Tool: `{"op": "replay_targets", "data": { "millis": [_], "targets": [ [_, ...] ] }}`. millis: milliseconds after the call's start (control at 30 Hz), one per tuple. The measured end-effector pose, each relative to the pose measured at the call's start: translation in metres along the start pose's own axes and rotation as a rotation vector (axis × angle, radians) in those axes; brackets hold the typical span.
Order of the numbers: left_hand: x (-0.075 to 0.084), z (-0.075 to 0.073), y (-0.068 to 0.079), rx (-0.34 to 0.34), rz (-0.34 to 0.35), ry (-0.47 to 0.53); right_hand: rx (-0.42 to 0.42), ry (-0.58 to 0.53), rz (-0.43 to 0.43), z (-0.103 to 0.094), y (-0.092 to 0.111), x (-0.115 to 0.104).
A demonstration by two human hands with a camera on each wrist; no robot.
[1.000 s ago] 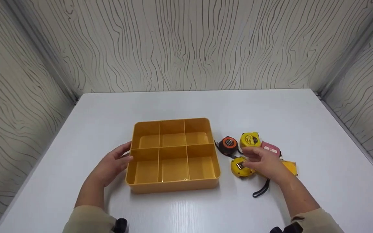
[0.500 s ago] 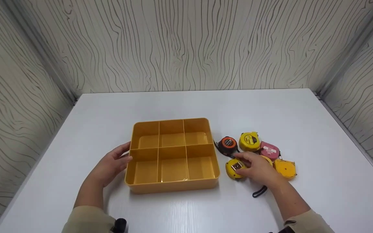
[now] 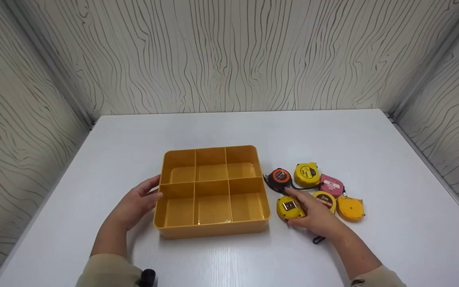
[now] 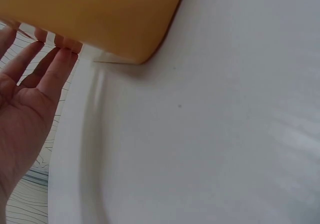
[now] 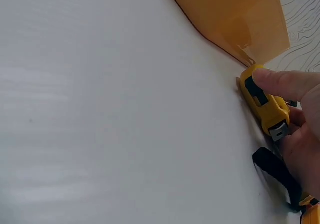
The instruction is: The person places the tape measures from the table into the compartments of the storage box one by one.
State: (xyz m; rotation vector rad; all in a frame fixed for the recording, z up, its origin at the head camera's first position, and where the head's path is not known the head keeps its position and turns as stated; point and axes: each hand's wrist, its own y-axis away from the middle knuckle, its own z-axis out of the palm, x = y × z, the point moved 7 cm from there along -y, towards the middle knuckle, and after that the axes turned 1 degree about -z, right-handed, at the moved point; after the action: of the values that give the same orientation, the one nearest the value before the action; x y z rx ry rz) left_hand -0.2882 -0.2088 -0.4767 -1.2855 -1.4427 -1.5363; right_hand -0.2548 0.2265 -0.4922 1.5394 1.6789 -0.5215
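Observation:
A yellow-and-black tape measure (image 3: pixel 289 208) lies just right of the divided box, its metal clip facing up. My right hand (image 3: pixel 318 215) grips it between thumb and fingers; in the right wrist view the thumb presses on the yellow case (image 5: pixel 265 101). The orange-yellow box (image 3: pixel 213 229) has several compartments, with nothing lying in them. At its left wall, my left hand (image 3: pixel 137 202) rests with fairly straight fingers; the left wrist view shows the fingertips (image 4: pixel 62 58) touching the box side.
Beside my right hand lie a black-and-orange tape measure (image 3: pixel 280 177), a yellow one (image 3: pixel 307 175), a pink one (image 3: pixel 332 185), a round yellow one (image 3: pixel 326 199) and an orange-yellow one (image 3: pixel 351 209). Wood-grain panels (image 3: pixel 229 56) wall in the white table (image 3: pixel 213 259).
My right hand has moved left and down onto the yellow tape measure and grips it, and the tape measure has shifted slightly left. My left hand stays at the box.

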Motion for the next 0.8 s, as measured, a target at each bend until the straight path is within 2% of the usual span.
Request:
{"op": "replay_targets", "data": {
  "millis": [200, 567, 800],
  "targets": [
    [0.0002, -0.0002, 0.0006, 0.001, 0.001, -0.009, 0.007, -0.037, -0.062, -0.0016, -0.0014, 0.0036],
    [-0.0031, -0.0019, -0.0007, 0.023, -0.021, -0.021, 0.101, 0.087, -0.147, -0.0045, -0.0018, 0.0089],
    [-0.0024, -0.0028, -0.0006, 0.032, -0.034, -0.043, 0.113, 0.055, -0.111, -0.0044, -0.0005, 0.0094]
  ]
}}
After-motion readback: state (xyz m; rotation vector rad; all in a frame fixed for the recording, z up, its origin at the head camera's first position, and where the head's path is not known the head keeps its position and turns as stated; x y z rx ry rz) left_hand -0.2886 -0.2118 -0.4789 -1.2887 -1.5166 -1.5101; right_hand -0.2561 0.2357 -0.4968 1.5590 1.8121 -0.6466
